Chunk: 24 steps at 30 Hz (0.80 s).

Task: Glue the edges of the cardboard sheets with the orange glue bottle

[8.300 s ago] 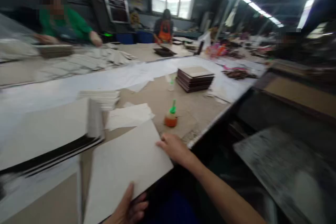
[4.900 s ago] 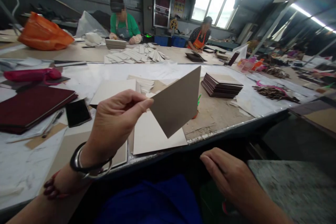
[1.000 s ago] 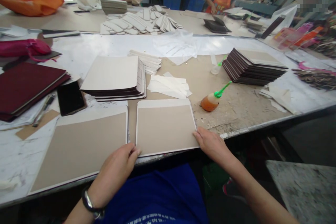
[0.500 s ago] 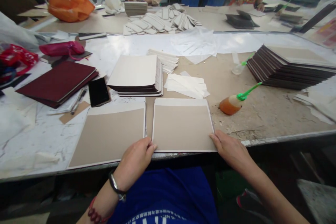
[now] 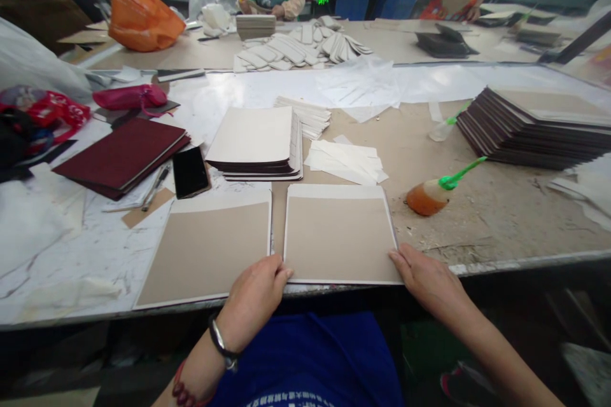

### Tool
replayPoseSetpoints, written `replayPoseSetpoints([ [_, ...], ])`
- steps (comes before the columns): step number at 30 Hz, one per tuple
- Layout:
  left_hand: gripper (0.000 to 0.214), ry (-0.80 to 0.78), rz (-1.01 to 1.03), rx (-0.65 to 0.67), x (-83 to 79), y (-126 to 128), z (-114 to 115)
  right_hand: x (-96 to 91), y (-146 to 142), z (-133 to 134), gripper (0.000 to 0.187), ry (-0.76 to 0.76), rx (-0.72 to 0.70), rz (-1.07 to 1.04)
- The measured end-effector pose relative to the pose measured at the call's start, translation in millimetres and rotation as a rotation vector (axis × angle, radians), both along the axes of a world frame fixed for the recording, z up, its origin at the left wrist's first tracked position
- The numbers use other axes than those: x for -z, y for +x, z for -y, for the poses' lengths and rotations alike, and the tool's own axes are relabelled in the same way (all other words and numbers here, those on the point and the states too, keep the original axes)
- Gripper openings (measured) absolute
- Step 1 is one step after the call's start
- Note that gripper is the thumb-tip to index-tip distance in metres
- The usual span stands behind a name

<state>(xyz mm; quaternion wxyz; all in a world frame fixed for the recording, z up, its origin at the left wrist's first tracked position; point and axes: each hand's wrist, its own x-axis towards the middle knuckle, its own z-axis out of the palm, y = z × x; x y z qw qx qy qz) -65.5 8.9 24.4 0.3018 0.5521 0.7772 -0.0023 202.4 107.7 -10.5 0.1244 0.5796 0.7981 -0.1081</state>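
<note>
A flat beige board with a white border (image 5: 341,235) lies at the table's front edge. My left hand (image 5: 260,283) pinches its lower left corner between thumb and fingers. On the opposite side, my right hand (image 5: 420,270) grips the lower right edge, thumb on top and the other fingers partly hidden below. Left of it lies a second beige board (image 5: 205,248), its right edge close to my left hand. Behind them stands a stack of white boards with dark edges (image 5: 255,137), beside a pile of white paper strips (image 5: 346,160).
A squeeze bottle of amber liquid with a green nozzle (image 5: 427,196) leans at the right, before a tall stack of dark-edged boards (image 5: 529,130). A phone (image 5: 191,172) and maroon covers (image 5: 121,156) lie left. Two people work at the far table (image 5: 391,44).
The whole view has shifted slightly, so things appear a little lower and further right. Both hands keep their hold on the same board. The co-worker at the far right has lifted a brown piece.
</note>
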Motion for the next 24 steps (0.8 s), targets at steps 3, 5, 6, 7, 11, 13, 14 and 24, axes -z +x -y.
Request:
replayPoseSetpoints([
  [3, 0.020, -0.002, -0.005, -0.003, -0.5, 1, -1, -2.6, -2, 1, 0.024, 0.013, 0.002, -0.001],
  [5, 0.020, -0.004, -0.010, -0.005, -0.9, 1, -2, -4.7, -4, 1, 0.025, 0.004, 0.005, 0.000],
  [6, 0.020, -0.006, -0.011, -0.004, -1.0, 1, -2, -5.9, -4, 1, 0.025, -0.006, 0.009, 0.002],
  [7, 0.020, -0.008, -0.009, -0.001, -1.1, 1, -2, -7.3, -5, 1, 0.025, -0.018, 0.013, 0.004],
  [11, 0.020, -0.009, 0.005, 0.027, 1.0, 1, -1, -14.9, -9, 2, 0.027, -0.058, 0.054, -0.010],
  [13, 0.020, -0.016, 0.001, 0.039, 4.0, 0, 0, -19.1, -11, 4, 0.027, -0.064, 0.071, -0.016],
  [14, 0.020, -0.024, -0.004, 0.045, 5.9, -1, 0, -20.8, -12, 4, 0.027, -0.062, 0.077, -0.018],
  [24, 0.022, -0.052, -0.058, 0.084, 1.4, 1, -1, -23.9, -14, 5, 0.027, -0.058, 0.090, -0.024],
])
